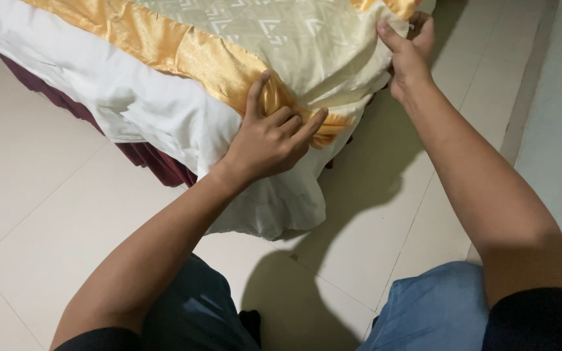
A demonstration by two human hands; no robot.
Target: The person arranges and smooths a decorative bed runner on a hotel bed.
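I see my left hand (269, 140) pressed flat, fingers spread, on the gold band (193, 55) at the bed corner (307, 195). My right hand (408, 49) pinches the cream cover (294, 39) at its edge, just past that corner. White sheet (151, 107) hangs below the band

Pale tiled floor (47, 214), shadowed.
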